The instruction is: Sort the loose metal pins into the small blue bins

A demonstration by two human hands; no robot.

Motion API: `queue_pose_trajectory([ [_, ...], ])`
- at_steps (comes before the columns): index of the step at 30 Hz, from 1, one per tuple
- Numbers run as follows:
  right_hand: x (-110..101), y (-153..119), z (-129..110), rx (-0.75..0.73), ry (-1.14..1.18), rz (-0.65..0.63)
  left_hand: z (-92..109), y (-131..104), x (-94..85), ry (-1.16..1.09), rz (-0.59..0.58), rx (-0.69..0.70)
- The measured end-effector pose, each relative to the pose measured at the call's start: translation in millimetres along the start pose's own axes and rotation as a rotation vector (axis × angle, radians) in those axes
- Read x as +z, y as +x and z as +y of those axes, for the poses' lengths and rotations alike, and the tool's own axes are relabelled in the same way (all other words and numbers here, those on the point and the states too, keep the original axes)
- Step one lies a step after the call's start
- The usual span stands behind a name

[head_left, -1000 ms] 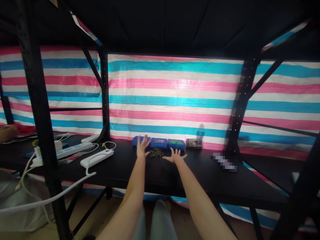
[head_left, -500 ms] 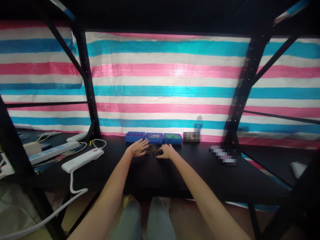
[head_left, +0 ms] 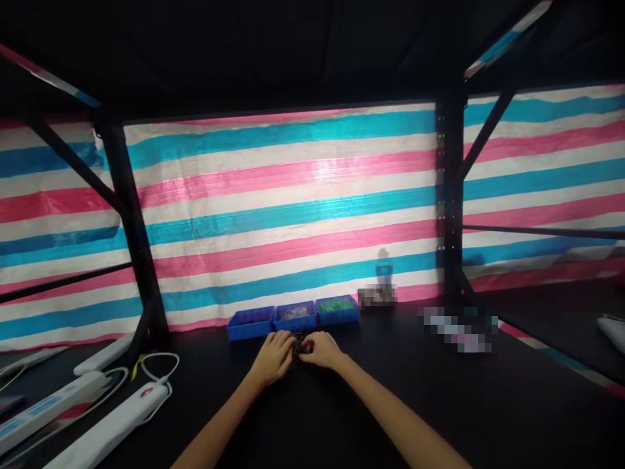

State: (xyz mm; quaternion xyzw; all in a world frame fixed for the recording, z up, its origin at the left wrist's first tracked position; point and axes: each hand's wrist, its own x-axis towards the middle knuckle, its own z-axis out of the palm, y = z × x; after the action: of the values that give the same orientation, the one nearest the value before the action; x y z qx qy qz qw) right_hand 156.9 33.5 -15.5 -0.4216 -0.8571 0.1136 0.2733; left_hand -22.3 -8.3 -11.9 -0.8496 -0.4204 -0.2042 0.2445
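Between my two hands lies a small heap of thin, dark metal pieces that look like screws point(head_left: 297, 348), on the black tabletop. My left hand point(head_left: 274, 357) curls its fingers round the heap's left side. From the right, my right hand point(head_left: 319, 350) bends its thumb and fingers in on the same pieces. Both hands are closed against the heap, and their fingers hide much of it. Just behind stand three blue trays: the left tray point(head_left: 251, 331) has dark contents, the middle tray point(head_left: 295, 323) pale pieces, the right tray point(head_left: 336, 318) green ones.
White power strips point(head_left: 112, 423) with cables lie along the left side. Blurred-out objects point(head_left: 375, 296) stand right of the trays, with another blurred item point(head_left: 459, 332) farther right. Black shelf posts point(head_left: 450, 208) rise on both sides before a striped sheet point(head_left: 293, 228).
My hands have drawn closer together, and their fingers have curled in round the screws. The view has tilted up and turned slightly, so the trays sit lower in the picture.
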Motion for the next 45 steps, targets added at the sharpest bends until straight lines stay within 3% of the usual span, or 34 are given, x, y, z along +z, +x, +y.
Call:
queue_pose_trajectory([
  [6, 6.7, 3.5, 0.0, -0.013, 0.047, 0.084, -0.1, 0.9, -2.1, -0.169, 0.029, -0.049],
  [11, 16.9, 0.6, 6.7, 0.041, 0.133, 0.145, 2.0, 2.0, 2.5, -0.233, 0.111, -0.278],
  [18, 15.4, -6.0, -1.7, -0.004, 0.081, 0.137, 10.9, 12.3, 10.6, -0.334, -0.014, -0.263],
  [24, 13.4, -6.4, -0.8, -0.041, 0.081, 0.125, 11.2, 7.5, 6.2, -0.430, -0.093, -0.313],
  [31, 15.6, -6.1, -0.3, 0.016, 0.261, 0.190, 12.7, 4.5, 8.0, -0.503, -0.057, -0.436],
  [39, 17.6, -5.2, -5.3, -0.009, 0.446, 0.219, 13.2, 4.1, 13.6, -0.638, 0.001, -0.456],
  [45, 19.4, -2.1, -1.0, 0.038, 0.531, 0.290, 12.5, 4.9, 14.0, -0.841, 0.119, -0.522],
])
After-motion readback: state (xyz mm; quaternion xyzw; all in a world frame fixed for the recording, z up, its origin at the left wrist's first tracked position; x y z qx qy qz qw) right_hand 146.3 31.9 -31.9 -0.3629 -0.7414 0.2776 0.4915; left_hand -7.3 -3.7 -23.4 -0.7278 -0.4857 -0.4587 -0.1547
